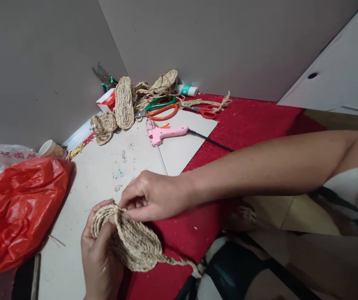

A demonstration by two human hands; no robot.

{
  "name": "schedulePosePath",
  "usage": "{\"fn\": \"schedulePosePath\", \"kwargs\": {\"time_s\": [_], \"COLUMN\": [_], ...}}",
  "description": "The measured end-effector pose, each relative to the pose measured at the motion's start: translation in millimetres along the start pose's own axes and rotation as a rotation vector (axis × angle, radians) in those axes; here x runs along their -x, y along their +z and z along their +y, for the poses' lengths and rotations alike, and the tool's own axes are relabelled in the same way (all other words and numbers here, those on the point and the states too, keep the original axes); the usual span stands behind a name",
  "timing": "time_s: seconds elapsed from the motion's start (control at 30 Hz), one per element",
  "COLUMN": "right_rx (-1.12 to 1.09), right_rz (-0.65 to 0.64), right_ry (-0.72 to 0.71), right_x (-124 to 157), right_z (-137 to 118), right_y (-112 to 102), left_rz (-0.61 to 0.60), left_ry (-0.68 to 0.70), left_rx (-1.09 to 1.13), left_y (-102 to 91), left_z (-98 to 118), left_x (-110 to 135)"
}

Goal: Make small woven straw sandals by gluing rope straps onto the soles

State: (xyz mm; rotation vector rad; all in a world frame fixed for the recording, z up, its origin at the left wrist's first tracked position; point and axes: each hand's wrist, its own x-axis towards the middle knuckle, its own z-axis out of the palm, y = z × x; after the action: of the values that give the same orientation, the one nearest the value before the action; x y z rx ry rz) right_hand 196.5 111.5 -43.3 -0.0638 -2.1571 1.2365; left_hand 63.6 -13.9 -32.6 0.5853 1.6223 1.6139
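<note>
A coiled piece of braided straw cord, shaped like a small slipper [141, 246], is between my hands near the front of the table. My left hand [100, 250] wraps round its rounded end, thumb pressed on the inside and fingers behind. At the upper rim, my right hand [153, 198] pinches the braid between thumb and fingertips. A loose tail of cord [179, 261] trails from the piece to the right. Beyond my hands, a pink hot glue gun [169, 132] lies on the white board [103, 166], a glue stick showing at its back.
At the back lie an oval straw sole [124, 103], a straw coil [103, 127], green-and-orange-handled scissors [161, 111], red scissors [208, 111] and green-handled pliers [105, 77]. A red plastic bag [25, 208] and paper cup [51, 148] stand left. Grey panels [213, 46] close off the back.
</note>
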Motion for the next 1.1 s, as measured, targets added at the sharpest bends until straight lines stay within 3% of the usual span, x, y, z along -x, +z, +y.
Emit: {"fn": "schedulePosePath", "kwargs": {"time_s": [0.13,0.27,0.4,0.53,0.97,1.1], "right_rx": [0.023,-0.001,-0.115,-0.270,-0.571,-0.540], "right_rz": [0.005,-0.048,-0.006,0.045,-0.068,-0.119], "right_ry": [0.180,0.163,0.139,0.227,0.479,0.536], "right_x": [-2.2,-0.7,-1.9,-4.9,-7.5,-10.7], "right_z": [-3.0,1.2,9.5,13.6,7.1,7.2], "right_y": [-2.4,0.9,3.5,3.5,1.2,-1.9], "left_rz": [-0.001,-0.031,-0.035,-0.060,-0.107,-0.065], "left_ry": [0.005,-0.041,-0.092,-0.075,-0.113,-0.105], "left_rx": [0.051,0.107,0.163,0.162,0.152,0.169], "left_y": [0.0,1.4,2.8,2.8,3.7,4.6], "left_z": [3.9,2.9,1.9,2.2,4.1,6.6], "left_x": [-6.2,-11.2,-12.7,-12.5,-10.8,-8.4]}}
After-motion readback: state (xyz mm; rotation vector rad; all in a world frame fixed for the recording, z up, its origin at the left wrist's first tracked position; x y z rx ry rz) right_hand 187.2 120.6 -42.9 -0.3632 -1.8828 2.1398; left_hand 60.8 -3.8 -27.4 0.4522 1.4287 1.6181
